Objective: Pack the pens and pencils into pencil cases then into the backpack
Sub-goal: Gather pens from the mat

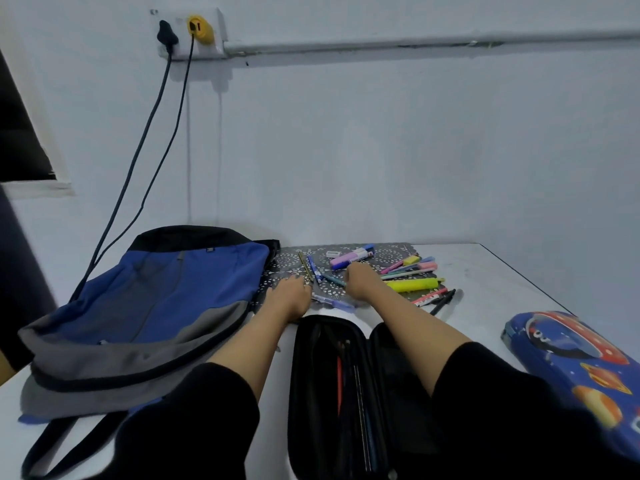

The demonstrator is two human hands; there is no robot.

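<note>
**Mid-pack, reaching forward**

Left grip [291,292] lies released on the dark patterned mat [391,252]; right grip [360,280] curls by a teal pen [334,279], grasp unclear. Open black zip pencil case [332,393] sits between the forearms, blue-grey fabric backpack [156,306] left.

Wall socket [188,32] holds black plug [167,34], yellow adapter [200,28]; cables [162,86] hang down; patterned mat [389,253] on table [485,282].
</note>
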